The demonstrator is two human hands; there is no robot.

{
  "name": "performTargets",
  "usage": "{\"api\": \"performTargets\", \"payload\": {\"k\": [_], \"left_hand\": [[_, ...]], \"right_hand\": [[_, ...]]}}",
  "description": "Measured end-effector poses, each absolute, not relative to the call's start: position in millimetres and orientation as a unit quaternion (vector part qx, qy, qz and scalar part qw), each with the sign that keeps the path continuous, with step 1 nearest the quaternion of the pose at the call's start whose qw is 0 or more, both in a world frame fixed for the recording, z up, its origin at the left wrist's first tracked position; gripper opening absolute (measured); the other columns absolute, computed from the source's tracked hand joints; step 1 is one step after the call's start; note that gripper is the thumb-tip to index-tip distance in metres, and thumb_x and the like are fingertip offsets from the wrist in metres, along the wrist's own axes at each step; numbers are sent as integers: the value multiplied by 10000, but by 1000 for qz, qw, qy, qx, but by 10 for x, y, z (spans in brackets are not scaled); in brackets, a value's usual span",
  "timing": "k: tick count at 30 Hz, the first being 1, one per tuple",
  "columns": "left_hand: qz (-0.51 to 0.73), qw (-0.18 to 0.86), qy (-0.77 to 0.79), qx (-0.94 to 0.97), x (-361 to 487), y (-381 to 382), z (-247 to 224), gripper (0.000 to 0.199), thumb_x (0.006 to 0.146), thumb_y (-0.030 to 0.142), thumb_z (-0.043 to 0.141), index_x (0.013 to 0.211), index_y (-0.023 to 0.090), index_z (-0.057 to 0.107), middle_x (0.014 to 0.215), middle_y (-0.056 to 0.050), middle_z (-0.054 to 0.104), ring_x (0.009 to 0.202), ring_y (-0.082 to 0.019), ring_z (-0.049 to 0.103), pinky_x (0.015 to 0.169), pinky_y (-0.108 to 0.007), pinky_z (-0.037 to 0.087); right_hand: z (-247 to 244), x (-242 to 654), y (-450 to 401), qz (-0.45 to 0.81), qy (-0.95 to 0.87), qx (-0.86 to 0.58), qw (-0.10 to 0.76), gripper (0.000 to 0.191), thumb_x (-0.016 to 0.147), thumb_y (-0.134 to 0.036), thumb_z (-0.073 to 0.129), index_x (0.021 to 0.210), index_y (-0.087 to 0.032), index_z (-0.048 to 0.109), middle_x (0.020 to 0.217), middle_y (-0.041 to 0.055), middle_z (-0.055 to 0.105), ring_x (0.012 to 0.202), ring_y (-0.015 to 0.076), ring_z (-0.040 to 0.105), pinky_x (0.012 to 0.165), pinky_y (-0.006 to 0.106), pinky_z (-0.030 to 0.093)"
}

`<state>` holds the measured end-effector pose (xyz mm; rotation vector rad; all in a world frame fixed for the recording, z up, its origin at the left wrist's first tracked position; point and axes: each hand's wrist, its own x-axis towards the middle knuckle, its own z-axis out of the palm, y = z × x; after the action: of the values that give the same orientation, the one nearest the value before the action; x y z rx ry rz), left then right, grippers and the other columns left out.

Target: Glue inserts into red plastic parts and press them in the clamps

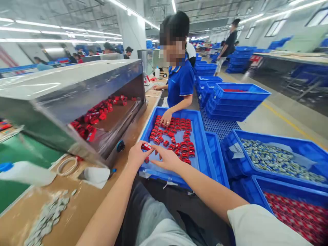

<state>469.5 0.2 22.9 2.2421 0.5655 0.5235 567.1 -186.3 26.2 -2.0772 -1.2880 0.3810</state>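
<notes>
Over the near left corner of a blue tray [206, 147], my left hand [137, 154] grips a small red toy car [147, 146]. My right hand [166, 158] is beside it, fingers spread and their tips close to the car; whether they touch it is unclear. Rows of red cars [185, 148] lie on the tray's pale bottom, with looser ones near the middle. A co-worker's hand [166, 118] reaches among the cars at the tray's far side.
A metal-framed box [89, 87] holding red parts stands on the bench at left. Nearer are a white bottle [28, 173], a scoop [96, 176] and grey pieces [48, 218]. Blue crates [238, 102] stand at right. A person in blue [180, 83] is ahead.
</notes>
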Motion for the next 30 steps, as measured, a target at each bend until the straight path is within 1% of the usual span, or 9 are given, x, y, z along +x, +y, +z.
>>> {"api": "performTargets", "payload": {"k": [2, 5, 9, 12, 15, 19, 24, 27, 30], "left_hand": [[177, 383, 206, 883, 4856, 18, 178, 370, 793, 548, 854, 989, 275, 700, 908, -39, 806, 893, -303, 761, 802, -380, 519], [138, 380, 195, 894, 4928, 27, 116, 361, 798, 576, 825, 955, 282, 686, 840, -21, 785, 805, -284, 744, 732, -357, 492], [98, 356, 196, 909, 4918, 45, 69, 322, 796, 558, 814, 901, 292, 666, 806, -17, 774, 776, -287, 739, 674, -338, 445], [71, 341, 208, 914, 4919, 49, 85, 314, 799, 557, 805, 896, 297, 660, 777, -17, 767, 765, -291, 737, 658, -330, 418], [49, 348, 209, 913, 4914, 31, 147, 309, 821, 555, 781, 908, 284, 659, 760, -12, 762, 751, -276, 731, 659, -318, 411], [35, 355, 211, 910, 4904, -1, 221, 317, 856, 547, 746, 949, 256, 662, 782, -5, 763, 755, -249, 720, 669, -300, 404], [39, 342, 217, 914, 4905, -16, 236, 324, 863, 546, 752, 941, 249, 649, 799, -5, 755, 758, -238, 701, 666, -295, 386], [40, 340, 216, 914, 4899, -27, 241, 319, 866, 542, 758, 924, 248, 648, 795, -6, 751, 755, -236, 697, 665, -293, 381], [45, 339, 219, 914, 4892, -38, 239, 310, 868, 531, 766, 916, 247, 649, 811, -9, 754, 778, -238, 704, 674, -291, 381]], "right_hand": [[233, 5716, -1846, 145, -474, -812, 309, 683, 964, -435, 716, 1592, -303, 483, 1205, 65, 746, 864, 205, 726, 846, 349, 557], [213, 5756, -1798, 143, -457, -828, 293, 569, 986, -401, 672, 1525, -273, 538, 1230, 87, 756, 982, 256, 765, 861, 360, 565], [219, 5841, -1797, 151, -503, -820, 226, 555, 988, -409, 665, 1511, -266, 549, 1272, 124, 771, 1087, 307, 774, 833, 353, 559], [221, 5925, -1810, 162, -511, -822, 192, 543, 1011, -430, 641, 1525, -288, 540, 1183, 99, 807, 1045, 291, 785, 802, 328, 528], [201, 5999, -1814, 169, -517, -819, 182, 555, 1012, -446, 643, 1535, -292, 539, 1078, 66, 818, 964, 266, 783, 747, 300, 477], [160, 6066, -1818, 160, -533, -813, 174, 552, 1010, -349, 616, 1554, -298, 534, 929, 18, 796, 854, 223, 751, 689, 268, 379], [141, 6103, -1820, 142, -515, -826, 179, 548, 989, -241, 573, 1531, -326, 574, 894, 9, 783, 839, 204, 733, 693, 268, 338], [133, 6108, -1816, 136, -509, -827, 194, 570, 976, -214, 563, 1532, -340, 580, 875, -1, 778, 820, 190, 725, 700, 266, 339], [136, 6102, -1815, 148, -517, -822, 190, 569, 961, -205, 568, 1511, -344, 610, 859, -4, 779, 812, 186, 722, 694, 264, 340]]}}
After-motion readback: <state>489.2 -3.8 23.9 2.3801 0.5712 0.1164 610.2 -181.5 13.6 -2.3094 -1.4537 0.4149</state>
